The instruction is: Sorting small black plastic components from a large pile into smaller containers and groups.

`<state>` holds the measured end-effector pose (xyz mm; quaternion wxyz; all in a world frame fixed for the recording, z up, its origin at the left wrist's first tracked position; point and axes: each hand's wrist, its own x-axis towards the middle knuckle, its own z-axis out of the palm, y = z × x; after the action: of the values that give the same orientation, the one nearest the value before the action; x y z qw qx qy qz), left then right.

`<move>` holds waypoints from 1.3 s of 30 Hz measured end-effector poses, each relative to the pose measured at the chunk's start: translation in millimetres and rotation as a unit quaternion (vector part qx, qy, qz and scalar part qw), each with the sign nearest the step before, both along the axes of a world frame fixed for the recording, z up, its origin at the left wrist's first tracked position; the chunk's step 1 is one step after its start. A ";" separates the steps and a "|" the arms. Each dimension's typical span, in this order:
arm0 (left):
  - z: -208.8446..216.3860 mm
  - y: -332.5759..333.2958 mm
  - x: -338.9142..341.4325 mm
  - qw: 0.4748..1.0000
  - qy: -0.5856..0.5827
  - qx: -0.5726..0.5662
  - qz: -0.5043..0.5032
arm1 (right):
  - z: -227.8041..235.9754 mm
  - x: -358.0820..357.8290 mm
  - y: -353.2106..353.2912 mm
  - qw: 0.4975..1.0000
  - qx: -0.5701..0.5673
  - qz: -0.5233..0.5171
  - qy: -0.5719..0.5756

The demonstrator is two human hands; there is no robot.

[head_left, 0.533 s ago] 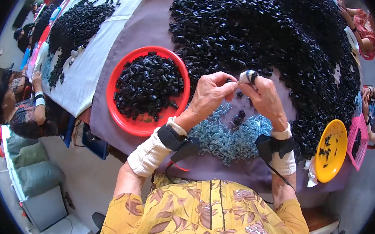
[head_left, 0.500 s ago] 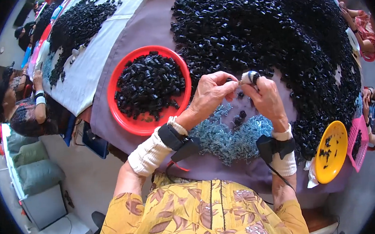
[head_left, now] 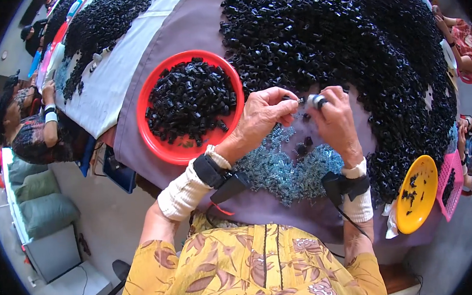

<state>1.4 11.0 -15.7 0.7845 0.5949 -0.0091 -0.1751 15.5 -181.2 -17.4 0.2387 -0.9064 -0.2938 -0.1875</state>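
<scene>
Above the table, my left hand (head_left: 264, 115) pinches a small black plastic piece between thumb and forefinger. Close beside it on the right, my right hand (head_left: 337, 122) has its fingers curled in, one wearing a pale wrap and a black band; what they hold, if anything, is too small to make out. Below the hands lies a heap of small bluish metal springs (head_left: 288, 171). Left of my left hand stands a red plastic basin (head_left: 142, 121) with many black plastic pieces (head_left: 190, 95) in it. Beyond the hands spreads a large pile of similar black pieces (head_left: 321, 35).
A yellow plate (head_left: 426, 204) with a few black bits sits near the right edge, against a pink basket (head_left: 451, 183). Another table (head_left: 129, 61) with black pieces stands at left, a person (head_left: 32, 133) working there. Other people sit at right.
My right hand has turned and its fingers have curled in, drawing slightly away from the left fingertips. The left hand keeps its pinch. The view has shifted slightly.
</scene>
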 end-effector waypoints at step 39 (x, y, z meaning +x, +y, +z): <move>4.5 6.4 -8.3 0.987 -0.112 0.109 0.030 | 28.9 1.7 23.9 0.980 0.164 0.059 0.098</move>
<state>-6.9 17.3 -11.2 0.7140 0.6925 -0.0602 -0.0840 17.2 -157.4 11.5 0.4224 -0.8500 -0.2870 -0.1292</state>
